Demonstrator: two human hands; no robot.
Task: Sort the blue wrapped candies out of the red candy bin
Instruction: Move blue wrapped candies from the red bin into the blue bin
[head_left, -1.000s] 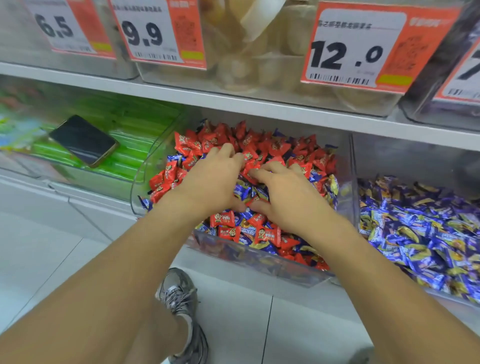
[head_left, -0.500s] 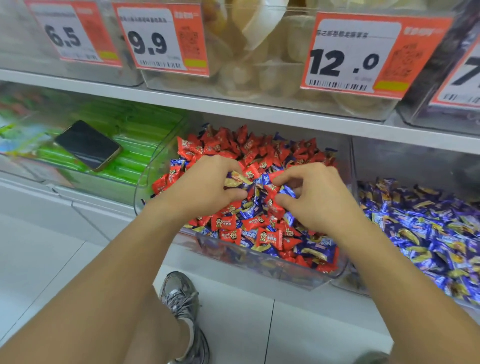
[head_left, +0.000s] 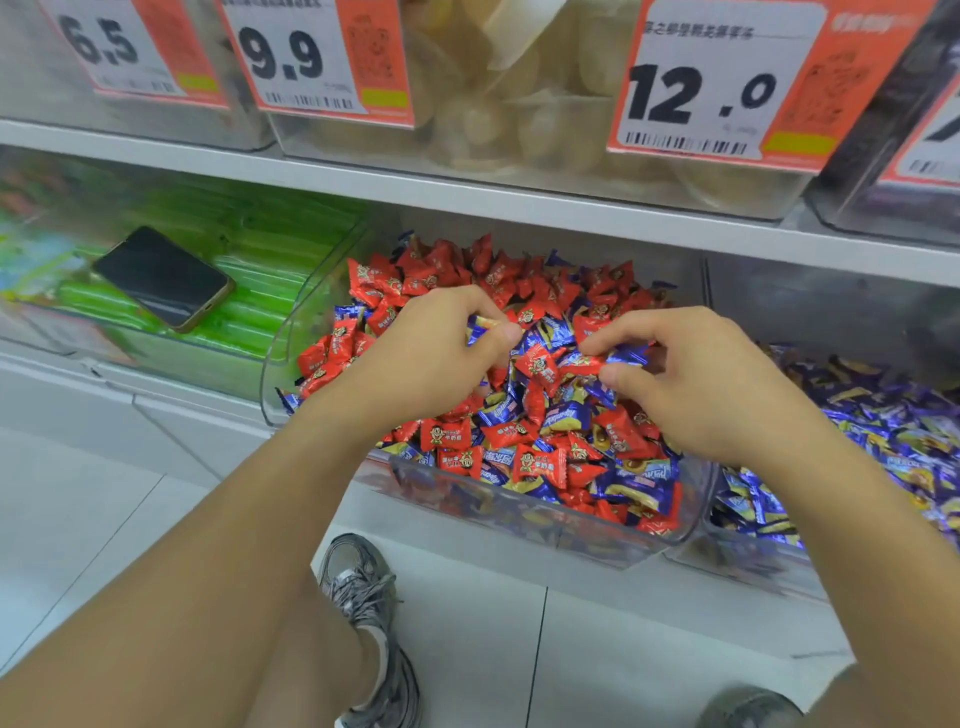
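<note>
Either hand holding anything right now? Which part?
Left hand pinches a blue wrapped candy by one end. Right hand pinches another blue candy at its twisted end.

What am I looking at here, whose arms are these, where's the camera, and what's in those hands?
There is no machine here: these are a person's two bare arms, filmed by one wide-angle camera worn on the head and looking down, which is why a grey sneaker shows on the floor below. The person stands at a shop shelf of clear bins. The middle bin holds red candies with blue wrapped candies mixed in. The left hand pinches a blue candy between thumb and fingers. The right hand pinches another blue one. The bin to the right holds only blue and gold candies. A phone lies on the green packets in the left bin. Orange price tags hang above.
</note>
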